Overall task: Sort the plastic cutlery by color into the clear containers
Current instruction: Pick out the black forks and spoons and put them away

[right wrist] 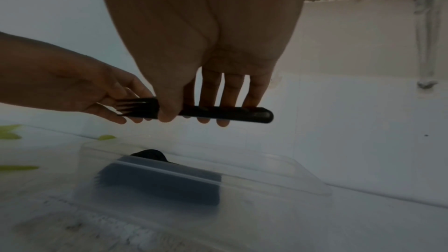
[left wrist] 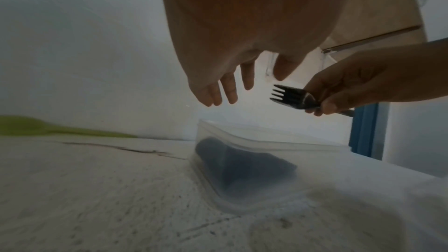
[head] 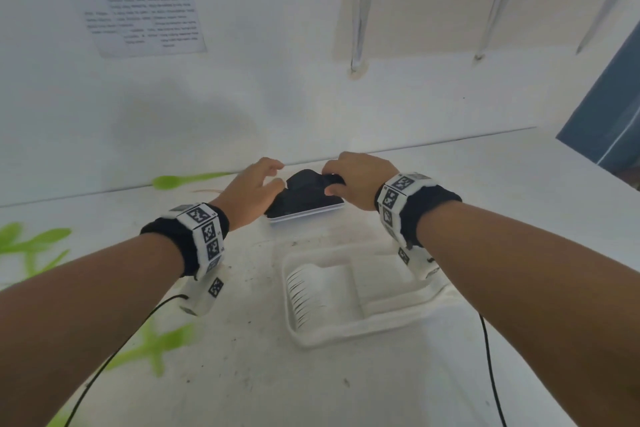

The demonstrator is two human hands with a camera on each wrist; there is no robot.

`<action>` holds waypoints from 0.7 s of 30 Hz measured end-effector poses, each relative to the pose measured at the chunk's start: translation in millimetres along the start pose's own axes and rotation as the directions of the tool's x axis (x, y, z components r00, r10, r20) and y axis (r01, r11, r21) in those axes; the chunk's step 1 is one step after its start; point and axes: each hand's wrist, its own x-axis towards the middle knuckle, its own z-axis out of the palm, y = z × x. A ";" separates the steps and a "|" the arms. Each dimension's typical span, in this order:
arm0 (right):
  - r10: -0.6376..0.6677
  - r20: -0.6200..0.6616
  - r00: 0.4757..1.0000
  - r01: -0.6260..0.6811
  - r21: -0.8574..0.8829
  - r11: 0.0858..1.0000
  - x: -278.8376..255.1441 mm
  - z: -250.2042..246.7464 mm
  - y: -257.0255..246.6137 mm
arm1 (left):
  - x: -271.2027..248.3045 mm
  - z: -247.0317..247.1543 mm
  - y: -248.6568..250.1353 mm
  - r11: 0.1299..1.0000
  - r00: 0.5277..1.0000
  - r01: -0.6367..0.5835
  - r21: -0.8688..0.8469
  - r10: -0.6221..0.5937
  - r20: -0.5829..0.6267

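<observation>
My right hand (head: 349, 184) (right wrist: 194, 110) grips a black plastic fork (right wrist: 218, 113) (left wrist: 290, 97) by its handle, held level above a clear container (head: 311, 215) (right wrist: 278, 170) (left wrist: 242, 135) near the wall. That container holds a dark pile of black cutlery (head: 301, 191) (right wrist: 160, 185) (left wrist: 242, 168). My left hand (head: 256, 187) (left wrist: 230, 87) hovers over the container's left end with relaxed fingers, close to the fork's tines and holding nothing. A nearer clear container (head: 381, 329) holds white cutlery (head: 308, 295).
Green cutlery lies loose on the white table: a spoon (head: 173, 181) by the wall, more pieces at the left edge (head: 31, 246) and near my left forearm (head: 156, 343). A printed sheet (head: 138, 7) hangs on the wall. Wrist cables trail toward me.
</observation>
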 end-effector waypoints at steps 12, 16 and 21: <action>-0.157 0.227 0.961 0.161 -0.001 0.987 66.8 18.7 22.5 | 53.3 25.5 -26.0 0.860 0.956 0.106 0.499 -0.226 0.186; -0.186 0.281 0.942 0.176 0.060 0.983 71.5 25.0 21.0 | 55.3 31.6 -29.0 0.860 0.960 0.131 0.493 -0.235 0.155; -0.142 0.322 0.936 0.116 0.099 0.988 77.6 31.5 15.2 | 56.3 33.5 -32.6 0.867 0.969 0.138 0.479 -0.218 0.116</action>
